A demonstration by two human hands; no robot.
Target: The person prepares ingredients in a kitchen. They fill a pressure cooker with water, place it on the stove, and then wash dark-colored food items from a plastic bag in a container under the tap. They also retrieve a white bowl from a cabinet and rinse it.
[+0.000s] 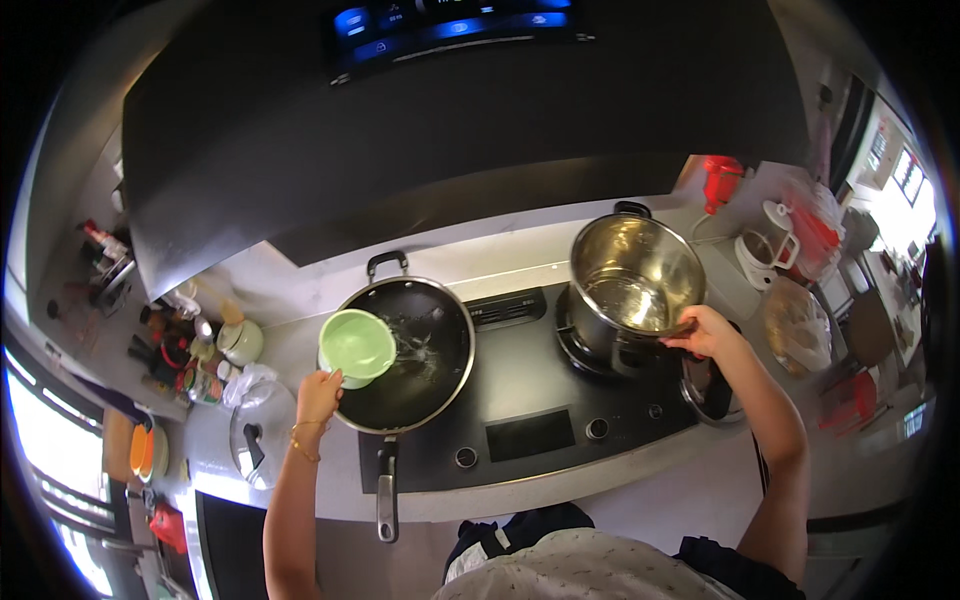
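Observation:
My left hand [320,395] grips a light green plastic cup [358,346] by its near left side. The cup is over the left part of a dark wok [420,405], whose long handle [387,495] points towards me. Water shows in the wok beside the cup. My right hand [705,334] has its fingers closed at the near right rim of a tall stainless steel pot [600,300], which stands on the right burner. The pot's inside is shiny, and clear liquid seems to lie at its bottom. Part of a pot lid [709,390] lies below my right hand.
A black range hood [450,135] hangs low over the cooktop [517,375]. At left are a glass lid [251,442], jars [202,386] and a white pot [240,341]. A white kettle [757,255] and a plastic bag of food [796,330] stand at right.

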